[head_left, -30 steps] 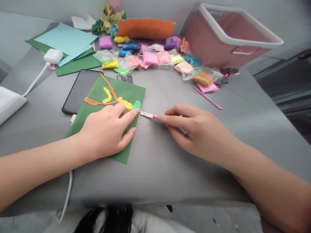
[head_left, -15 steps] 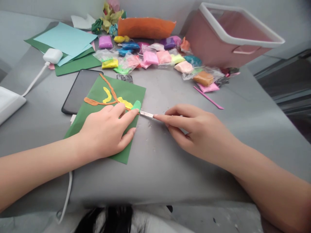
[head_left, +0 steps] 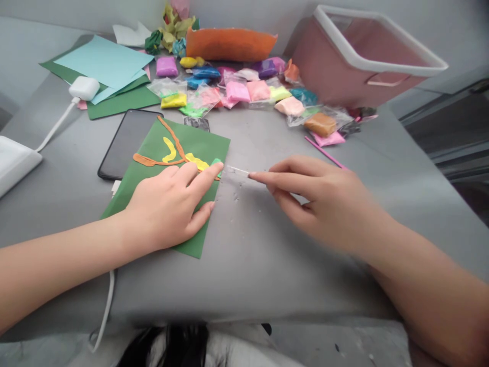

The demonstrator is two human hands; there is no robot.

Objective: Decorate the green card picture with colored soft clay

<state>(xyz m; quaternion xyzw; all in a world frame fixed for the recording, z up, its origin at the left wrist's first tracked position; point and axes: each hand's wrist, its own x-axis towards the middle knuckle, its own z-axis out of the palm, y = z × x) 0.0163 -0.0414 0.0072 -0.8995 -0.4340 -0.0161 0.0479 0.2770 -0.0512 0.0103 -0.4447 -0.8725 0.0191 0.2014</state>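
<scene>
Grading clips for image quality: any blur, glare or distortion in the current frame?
In the head view, the right hand looks slightly soft, its blade-like tool faint, the left hand crisper; same view, mild sheen on the gray table and the pink bin apparently stretched.

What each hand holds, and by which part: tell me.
Right hand: thin strip, pinched at the end away from the green card. Left hand: nothing gripped; rests on the card.

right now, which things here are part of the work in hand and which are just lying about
Seemingly in use:
green sheet, under the left hand
orange strips, yellow shapes on it
thin blade-like tool, in the right hand

Seemingly lying about:
phone
white charger
pink bin
pink stick
light blue paper
</scene>
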